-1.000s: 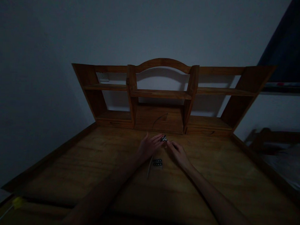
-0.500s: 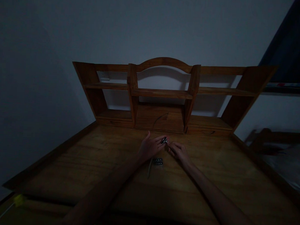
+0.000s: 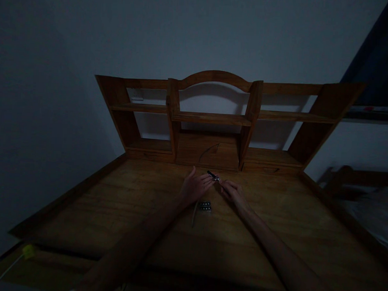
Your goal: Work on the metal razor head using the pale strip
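From where I stand, both hands meet near the middle of the wooden surface (image 3: 165, 231), in poor light. Between them sits a small object (image 3: 214, 177), part dark and narrow, part shiny like metal (too tiny for me to name from here). The left hand (image 3: 195, 189) lies with its fingers stretched towards that object and touching it, the thumb lifted away from them; whether those fingers press on it, I cannot tell. The right hand (image 3: 235, 194) has its fingers curled in, pinching the object at its shiny end.

Just below the hands, two dark pieces with pale flecks (image 3: 205, 206) lie side by side on the surface. Next to them, on the left, a thin pale strip (image 3: 194, 213) runs from beneath the left hand towards the person.

At the far edge of the surface rises a wooden shelf unit (image 3: 210, 119), arched at the top in the middle, with a curved dark line (image 3: 209, 150) on its central panel (a mark or a cord, I can't say which). Behind it stands a pale wall (image 3: 198, 31). A dark blue curtain-like panel (image 3: 377, 58) hangs at the upper right. Near the lower left corner, a yellow piece (image 3: 28, 251) joins a white cord (image 3: 8, 269).
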Demonstrator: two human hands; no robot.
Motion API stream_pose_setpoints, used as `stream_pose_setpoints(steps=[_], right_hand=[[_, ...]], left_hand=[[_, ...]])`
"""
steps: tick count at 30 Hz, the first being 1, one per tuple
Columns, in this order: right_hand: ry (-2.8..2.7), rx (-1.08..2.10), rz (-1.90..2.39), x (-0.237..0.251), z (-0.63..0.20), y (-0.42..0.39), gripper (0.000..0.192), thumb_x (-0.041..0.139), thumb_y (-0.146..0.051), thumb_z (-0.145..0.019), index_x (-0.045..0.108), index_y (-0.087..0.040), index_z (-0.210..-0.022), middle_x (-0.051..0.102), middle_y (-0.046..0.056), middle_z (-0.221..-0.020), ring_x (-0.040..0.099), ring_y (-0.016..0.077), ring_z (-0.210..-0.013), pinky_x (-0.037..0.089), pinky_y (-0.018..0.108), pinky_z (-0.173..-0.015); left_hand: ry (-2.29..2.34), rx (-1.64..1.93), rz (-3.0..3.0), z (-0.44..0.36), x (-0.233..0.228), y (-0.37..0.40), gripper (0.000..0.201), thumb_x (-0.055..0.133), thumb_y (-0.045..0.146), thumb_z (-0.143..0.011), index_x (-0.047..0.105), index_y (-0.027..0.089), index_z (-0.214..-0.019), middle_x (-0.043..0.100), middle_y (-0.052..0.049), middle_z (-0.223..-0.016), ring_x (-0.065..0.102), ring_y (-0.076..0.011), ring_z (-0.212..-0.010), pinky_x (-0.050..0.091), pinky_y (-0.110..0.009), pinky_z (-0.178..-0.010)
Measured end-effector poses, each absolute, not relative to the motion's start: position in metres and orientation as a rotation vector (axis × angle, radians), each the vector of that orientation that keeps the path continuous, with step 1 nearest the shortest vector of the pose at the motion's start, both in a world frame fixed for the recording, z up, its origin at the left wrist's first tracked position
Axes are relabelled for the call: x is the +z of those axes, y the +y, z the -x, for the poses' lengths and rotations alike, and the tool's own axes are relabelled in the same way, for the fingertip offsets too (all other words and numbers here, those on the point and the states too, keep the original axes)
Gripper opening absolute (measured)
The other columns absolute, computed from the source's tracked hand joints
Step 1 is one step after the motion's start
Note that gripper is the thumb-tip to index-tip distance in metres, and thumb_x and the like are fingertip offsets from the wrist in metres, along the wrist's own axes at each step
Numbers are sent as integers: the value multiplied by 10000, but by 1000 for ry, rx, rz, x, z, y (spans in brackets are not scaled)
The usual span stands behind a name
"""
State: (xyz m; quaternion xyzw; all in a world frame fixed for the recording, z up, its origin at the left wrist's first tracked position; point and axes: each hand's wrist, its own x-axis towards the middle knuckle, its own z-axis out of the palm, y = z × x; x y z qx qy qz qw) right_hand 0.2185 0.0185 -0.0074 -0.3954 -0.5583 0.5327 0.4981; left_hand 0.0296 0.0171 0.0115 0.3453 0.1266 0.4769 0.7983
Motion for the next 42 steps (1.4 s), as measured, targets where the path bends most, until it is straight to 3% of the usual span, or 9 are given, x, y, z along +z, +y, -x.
stream_pose_setpoints(steps=[5, 8, 11, 15, 19, 23, 29, 36, 42], right_hand=[[-1207, 1332, 927, -3, -218, 14, 402, 703, -550, -725, 591, -174, -639, 496, -21, -566, 401, 89, -503, 260, 219, -450], [-1174, 1368, 956, -1, -221, 15, 421, 647, -579, -761, 585, -180, -643, 456, -36, -491, 340, 79, -425, 207, 229, -403], [-1159, 1416, 989, 1, -225, 17, 439, 587, -587, -797, 578, -180, -634, 384, -55, -424, 265, 70, -366, 140, 234, -369], [-1114, 1440, 990, 2, -229, 21, 423, 581, -574, -794, 560, -185, -626, 387, -53, -429, 266, 70, -359, 137, 232, -356], [-1075, 1460, 984, 3, -230, 25, 416, 593, -567, -784, 552, -188, -617, 384, -52, -424, 262, 70, -357, 131, 236, -351], [-1049, 1474, 977, 0, -231, 30, 413, 591, -565, -787, 548, -194, -610, 375, -51, -415, 245, 68, -349, 122, 241, -344], [-1057, 1505, 982, -3, -234, 33, 406, 607, -561, -792, 568, -188, -637, 386, -49, -449, 262, 62, -360, 112, 223, -338], [-1105, 1564, 909, -2, -236, 35, 404, 609, -557, -791, 572, -185, -637, 373, -53, -451, 238, 61, -365, 121, 227, -342], [-1175, 1558, 877, -3, -234, 33, 416, 591, -577, -798, 575, -187, -652, 372, -60, -442, 227, 65, -361, 120, 229, -346]], left_hand=[[552, 1221, -860, -33, 1, 22, 337, 461, 309, -905, 662, 104, -1082, 631, -148, -1240, 491, -224, -1305, 358, -380, -1125], [606, 1299, -859, -32, -12, 24, 217, 590, 211, -838, 688, 126, -1012, 682, -115, -1151, 599, -227, -1171, 373, -376, -1110], [734, 1350, -961, -30, -17, 26, 230, 683, 264, -803, 704, 121, -983, 720, -106, -1037, 668, -223, -999, 437, -384, -1040], [920, 1243, -1278, -19, -3, 27, 350, 715, 456, -760, 720, 130, -887, 731, -90, -891, 681, -220, -821, 519, -384, -868], [1048, 939, -1664, 0, 16, 15, 416, 692, 524, -755, 740, 143, -913, 733, -82, -903, 668, -230, -827, 519, -355, -787], [1113, 833, -1889, 7, 20, -5, 354, 607, 468, -848, 728, 172, -1000, 727, -73, -980, 655, -224, -902, 499, -335, -824], [1172, 890, -1930, -4, 24, -26, 251, 586, 379, -859, 697, 167, -935, 716, -61, -908, 652, -206, -848, 500, -315, -773], [1432, 763, -2020, -9, 33, -52, 148, 601, 243, -764, 732, 180, -794, 725, -70, -849, 643, -232, -812, 474, -333, -740], [1507, 535, -2166, -25, 29, -55, 127, 602, 200, -721, 727, 191, -743, 702, -58, -777, 610, -203, -704, 444, -316, -678]])
